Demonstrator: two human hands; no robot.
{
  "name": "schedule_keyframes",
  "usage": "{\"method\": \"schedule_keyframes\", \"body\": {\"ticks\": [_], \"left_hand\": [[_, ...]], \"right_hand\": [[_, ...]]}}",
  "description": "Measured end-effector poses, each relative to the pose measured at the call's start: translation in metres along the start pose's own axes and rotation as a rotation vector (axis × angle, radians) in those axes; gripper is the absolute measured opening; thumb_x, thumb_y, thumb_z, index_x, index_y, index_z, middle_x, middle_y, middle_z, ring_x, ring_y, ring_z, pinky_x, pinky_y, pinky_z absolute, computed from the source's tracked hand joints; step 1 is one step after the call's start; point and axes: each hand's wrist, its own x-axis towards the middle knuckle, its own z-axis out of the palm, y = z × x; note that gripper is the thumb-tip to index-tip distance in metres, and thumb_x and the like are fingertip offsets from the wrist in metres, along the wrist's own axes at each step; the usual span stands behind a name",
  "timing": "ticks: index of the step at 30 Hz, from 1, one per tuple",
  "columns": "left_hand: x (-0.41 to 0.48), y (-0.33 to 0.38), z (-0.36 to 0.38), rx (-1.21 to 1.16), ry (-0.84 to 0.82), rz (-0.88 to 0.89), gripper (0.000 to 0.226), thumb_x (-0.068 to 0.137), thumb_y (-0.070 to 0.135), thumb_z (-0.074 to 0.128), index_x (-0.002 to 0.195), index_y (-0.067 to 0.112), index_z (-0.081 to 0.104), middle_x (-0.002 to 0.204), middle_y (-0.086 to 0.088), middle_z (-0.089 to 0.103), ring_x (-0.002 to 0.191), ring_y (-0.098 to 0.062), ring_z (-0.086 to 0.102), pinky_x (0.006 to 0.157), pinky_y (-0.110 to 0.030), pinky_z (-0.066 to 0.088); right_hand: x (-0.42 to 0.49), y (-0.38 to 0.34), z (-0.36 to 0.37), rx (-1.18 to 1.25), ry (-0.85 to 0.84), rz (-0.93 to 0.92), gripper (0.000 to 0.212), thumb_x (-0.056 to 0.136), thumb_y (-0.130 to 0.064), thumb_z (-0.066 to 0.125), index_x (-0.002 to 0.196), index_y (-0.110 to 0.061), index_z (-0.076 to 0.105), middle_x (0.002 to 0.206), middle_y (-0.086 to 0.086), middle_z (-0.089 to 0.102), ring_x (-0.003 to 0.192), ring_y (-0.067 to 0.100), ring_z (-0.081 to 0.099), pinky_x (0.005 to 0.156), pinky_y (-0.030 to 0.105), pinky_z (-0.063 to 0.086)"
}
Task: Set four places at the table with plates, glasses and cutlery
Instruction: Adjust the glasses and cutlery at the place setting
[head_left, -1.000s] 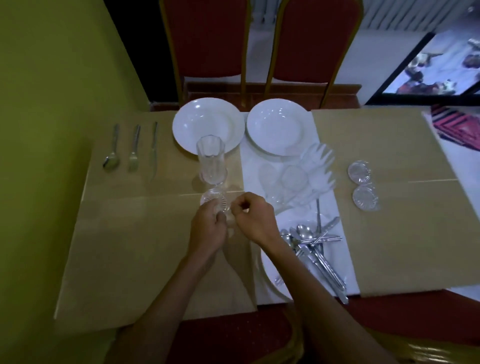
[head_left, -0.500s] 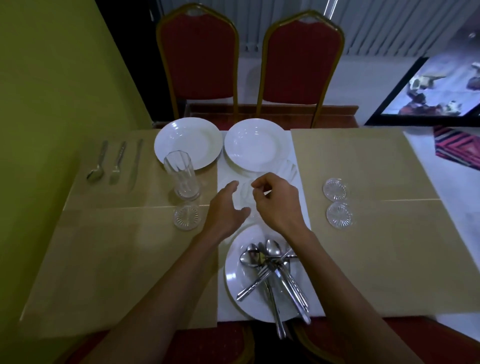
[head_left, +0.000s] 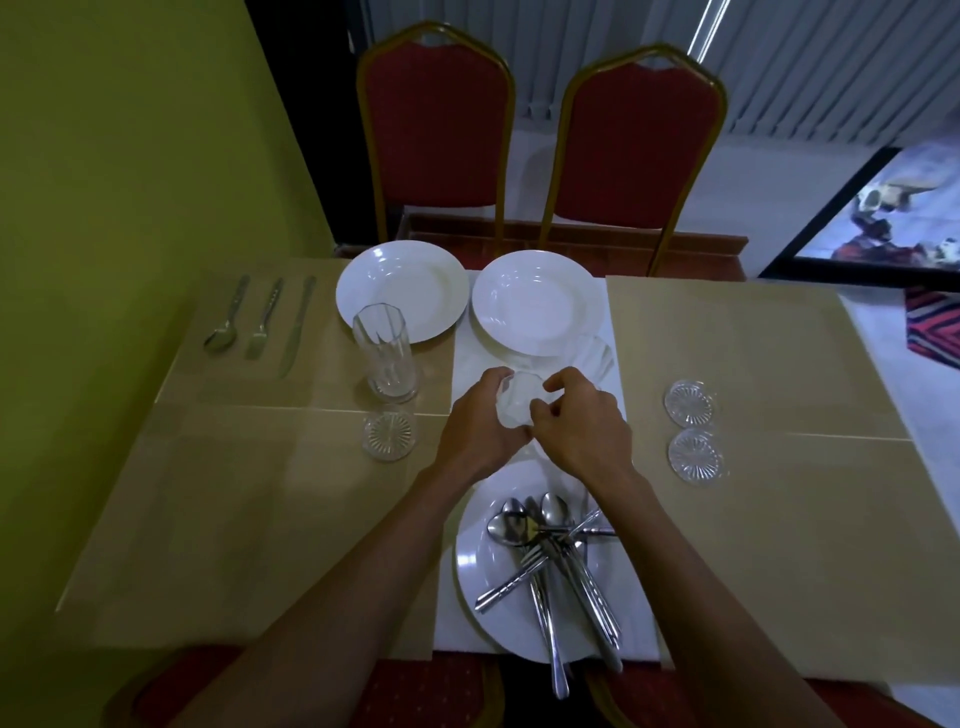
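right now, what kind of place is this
Likely a restaurant or banquet dining room. Two red padded chairs with gold frames stand behind tan placemats laid with white plates, glass coasters and cutlery. The left hand and right hand hold a clear glass.

No words, numbers, labels or brand marks can be read anywhere: the plates (head_left: 400, 291), glass (head_left: 385, 358), cutlery (head_left: 550, 566) and tabletop (head_left: 753, 364) carry no legible writing.

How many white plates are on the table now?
3: the left plate and right plate side by side at the far edge, the near plate carrying loose cutlery. Others may be stacked unseen.
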Motion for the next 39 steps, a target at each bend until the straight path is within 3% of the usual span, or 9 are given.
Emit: {"method": "schedule_keyframes", "body": {"ticks": [7, 12, 16, 23, 28, 31, 34, 39], "left_hand": [[-0.011, -0.007, -0.021, -0.091, 0.072, -0.009, 0.065, 0.073, 0.03, 0.085, 0.127, 0.027, 0.049, 0.12, 0.011, 0.059, 0.104, -0.011, 0.058, 0.073, -0.013, 0.045], [-0.029, -0.019, -0.062, -0.108, 0.159, -0.035, 0.069, 0.074, 0.024, 0.084, 0.132, 0.028, 0.049, 0.126, 0.011, 0.058, 0.108, -0.012, 0.056, 0.08, -0.017, 0.047], [-0.042, -0.032, -0.101, -0.085, 0.223, -0.074, 0.07, 0.072, 0.024, 0.085, 0.131, 0.034, 0.048, 0.129, 0.012, 0.057, 0.111, -0.014, 0.056, 0.086, -0.033, 0.055], [-0.047, -0.056, -0.128, -0.068, 0.27, -0.112, 0.071, 0.07, 0.022, 0.086, 0.129, 0.032, 0.048, 0.123, 0.014, 0.058, 0.111, -0.012, 0.057, 0.083, -0.03, 0.054], [-0.046, -0.065, -0.127, -0.085, 0.276, -0.134, 0.071, 0.072, 0.015, 0.084, 0.132, 0.028, 0.048, 0.119, 0.015, 0.057, 0.108, -0.008, 0.055, 0.074, -0.01, 0.041], [-0.043, -0.07, -0.126, -0.102, 0.277, -0.159, 0.072, 0.072, 0.014, 0.084, 0.132, 0.029, 0.048, 0.118, 0.016, 0.056, 0.109, -0.008, 0.056, 0.073, -0.008, 0.04], [-0.038, -0.074, -0.128, -0.134, 0.278, -0.188, 0.071, 0.074, 0.014, 0.083, 0.133, 0.028, 0.047, 0.12, 0.014, 0.057, 0.111, -0.007, 0.055, 0.077, -0.013, 0.043], [-0.03, -0.078, -0.129, -0.127, 0.245, -0.173, 0.07, 0.074, 0.016, 0.082, 0.134, 0.028, 0.046, 0.13, 0.007, 0.058, 0.118, -0.013, 0.055, 0.086, -0.026, 0.048]], "right_hand": [[-0.001, -0.017, 0.0, -0.089, -0.041, -0.048, 0.044, 0.101, -0.051, 0.044, 0.127, -0.017, 0.055, 0.11, 0.006, 0.071, 0.106, 0.029, 0.064, 0.078, 0.036, 0.042], [-0.006, -0.047, 0.006, 0.103, -0.272, -0.109, 0.063, 0.102, -0.064, 0.02, 0.084, -0.018, 0.059, 0.091, 0.007, 0.069, 0.091, 0.028, 0.068, 0.088, 0.047, 0.053], [-0.007, -0.075, 0.025, 0.235, -0.375, -0.158, 0.071, 0.105, -0.057, 0.019, 0.112, -0.004, 0.064, 0.101, 0.011, 0.071, 0.089, 0.026, 0.07, 0.089, 0.05, 0.056], [-0.011, -0.104, 0.054, 0.24, -0.423, -0.213, 0.067, 0.104, -0.058, 0.023, 0.106, -0.006, 0.065, 0.098, 0.007, 0.069, 0.089, 0.024, 0.068, 0.089, 0.05, 0.055], [-0.008, -0.111, 0.069, 0.238, -0.414, -0.219, 0.062, 0.105, -0.053, 0.025, 0.107, -0.004, 0.063, 0.097, 0.01, 0.068, 0.089, 0.025, 0.068, 0.088, 0.048, 0.055], [-0.006, -0.112, 0.078, 0.226, -0.403, -0.2, 0.055, 0.106, -0.052, 0.027, 0.103, -0.009, 0.061, 0.099, 0.009, 0.068, 0.09, 0.024, 0.068, 0.088, 0.045, 0.055], [-0.002, -0.112, 0.084, 0.212, -0.401, -0.178, 0.051, 0.105, -0.053, 0.031, 0.104, -0.011, 0.06, 0.105, 0.008, 0.069, 0.091, 0.024, 0.068, 0.086, 0.042, 0.055], [0.004, -0.115, 0.089, 0.134, -0.427, -0.15, 0.048, 0.102, -0.049, 0.044, 0.129, -0.012, 0.054, 0.117, 0.008, 0.067, 0.103, 0.025, 0.066, 0.081, 0.031, 0.045]]}}
